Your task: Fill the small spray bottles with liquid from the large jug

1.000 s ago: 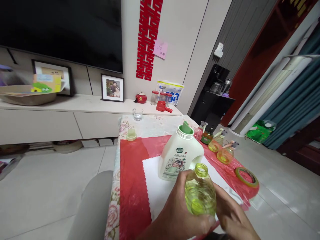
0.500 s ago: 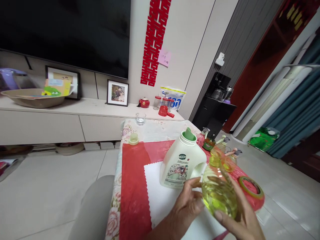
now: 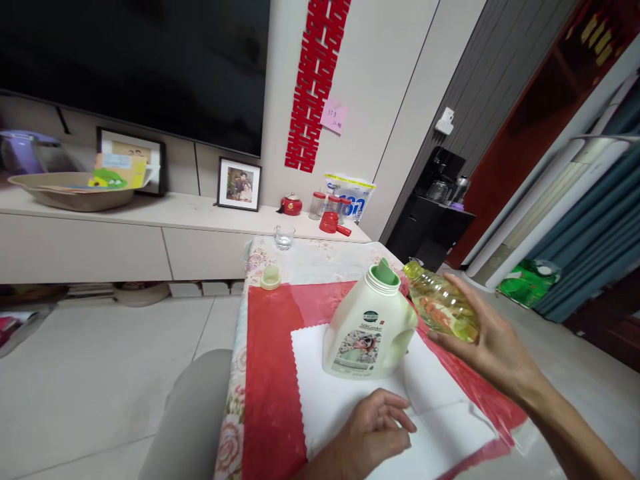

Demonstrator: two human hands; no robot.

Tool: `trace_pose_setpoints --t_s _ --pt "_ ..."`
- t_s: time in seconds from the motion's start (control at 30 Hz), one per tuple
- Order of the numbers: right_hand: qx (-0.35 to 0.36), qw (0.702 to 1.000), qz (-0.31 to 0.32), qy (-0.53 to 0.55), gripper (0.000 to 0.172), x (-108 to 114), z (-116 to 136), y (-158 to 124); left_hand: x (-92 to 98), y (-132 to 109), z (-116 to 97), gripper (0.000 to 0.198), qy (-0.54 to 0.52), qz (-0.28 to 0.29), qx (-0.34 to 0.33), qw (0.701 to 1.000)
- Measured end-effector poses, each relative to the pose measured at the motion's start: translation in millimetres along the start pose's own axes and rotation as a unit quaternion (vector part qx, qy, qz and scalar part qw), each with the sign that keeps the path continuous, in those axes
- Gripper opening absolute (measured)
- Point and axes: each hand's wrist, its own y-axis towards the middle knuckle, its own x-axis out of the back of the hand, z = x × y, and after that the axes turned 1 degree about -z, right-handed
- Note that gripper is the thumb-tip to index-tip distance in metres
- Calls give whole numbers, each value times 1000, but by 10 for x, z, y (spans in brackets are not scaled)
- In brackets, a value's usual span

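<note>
Clear yellow-green plastic bottle (image 3: 443, 308), tilted nearly flat in midair, neck just beside the white jug (image 3: 370, 327)

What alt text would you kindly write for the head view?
The right hand holds a clear yellow-green plastic bottle tilted beside a white plastic detergent jug. The left hand rests loosely curled on a white cloth over a red table cover.

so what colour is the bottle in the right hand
The bottle is see-through yellow-green, lying tilted in the right hand; the head view shows it best.

Left hand (image 3: 376, 428) and right hand (image 3: 493, 345), both bare.
</note>
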Motion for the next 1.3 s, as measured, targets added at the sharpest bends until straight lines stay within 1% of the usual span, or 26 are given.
trace_pose_setpoints --t_s 0.13,0.27,0.6,0.87,0.97,1.13,1.3 --pt "58 997 17 -39 84 34 -17 105 7 5 19 54 -1 0 -2 1000" --pt "94 993 35 -66 80 92 -6 184 10 -8 16 52 7 8 -1 1000" --pt "118 986 71 -98 80 269 33 351 -4 -39 -28 52 3 8 15 1000" --pt "143 981 80 -105 78 324 79 466 3 -25 -17 53 -5 9 16 1000" --pt "161 976 85 -118 77 360 120 507 9 -20 -15 53 -6 10 19 1000" --pt "167 965 125 -158 73 423 221 574 5 -39 -44 52 -2 13 19 1000" --pt "187 960 130 -166 73 447 264 628 3 -41 -40 53 3 13 20 1000"
